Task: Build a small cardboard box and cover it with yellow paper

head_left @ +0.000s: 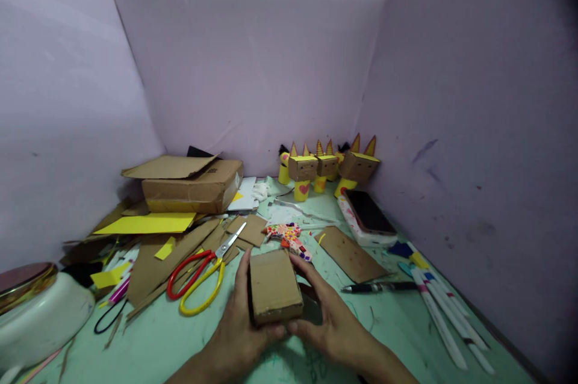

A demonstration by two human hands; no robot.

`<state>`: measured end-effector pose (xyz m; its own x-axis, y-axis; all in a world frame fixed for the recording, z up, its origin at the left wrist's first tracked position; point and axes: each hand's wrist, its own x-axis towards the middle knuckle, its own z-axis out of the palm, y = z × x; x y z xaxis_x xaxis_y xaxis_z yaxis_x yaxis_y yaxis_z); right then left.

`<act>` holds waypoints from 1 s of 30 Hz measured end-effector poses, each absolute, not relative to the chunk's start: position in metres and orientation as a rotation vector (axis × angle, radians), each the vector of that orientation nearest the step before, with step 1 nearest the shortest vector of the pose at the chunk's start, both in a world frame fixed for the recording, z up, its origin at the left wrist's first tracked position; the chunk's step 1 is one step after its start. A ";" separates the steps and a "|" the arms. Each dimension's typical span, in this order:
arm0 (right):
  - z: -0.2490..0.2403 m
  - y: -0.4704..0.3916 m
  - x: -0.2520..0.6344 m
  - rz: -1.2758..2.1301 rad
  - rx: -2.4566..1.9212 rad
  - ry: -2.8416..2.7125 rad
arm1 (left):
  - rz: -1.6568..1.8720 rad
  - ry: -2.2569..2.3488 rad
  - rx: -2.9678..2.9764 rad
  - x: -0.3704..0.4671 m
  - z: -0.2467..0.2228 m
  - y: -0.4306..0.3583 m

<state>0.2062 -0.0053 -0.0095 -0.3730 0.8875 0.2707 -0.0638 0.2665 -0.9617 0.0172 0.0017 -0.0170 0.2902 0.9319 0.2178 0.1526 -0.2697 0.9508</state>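
A small brown cardboard box (275,283) is held between my two hands, low in the middle of the view. My left hand (241,327) grips its left side, with the thumb at the lower front edge. On the other side my right hand (332,318) holds it, fingers along the right edge and thumb near the front corner. The box's underside is hidden. Left of it lie scissors (210,266) with one red and one yellow handle, blades pointing away. Just behind the box is a flower-patterned glue gun (291,238).
Cardboard scraps (167,260), yellow paper (147,223) and a larger carton (194,185) fill the left. Several yellow box-headed figures (302,173) stand at the back. To the right are a phone (368,211), cardboard piece (352,254), pen (379,288) and white markers (445,318). Purple walls (253,77) enclose the table.
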 end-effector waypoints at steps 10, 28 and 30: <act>-0.013 -0.009 0.204 1.219 -0.859 -1.554 | 1.308 0.837 1.016 0.017 -0.007 0.002; 0.000 0.013 0.176 1.386 -1.036 -1.160 | 1.184 0.857 0.366 0.026 0.022 0.004; 0.001 0.011 0.174 1.397 -1.065 -1.139 | 1.203 0.876 0.410 0.028 0.024 0.002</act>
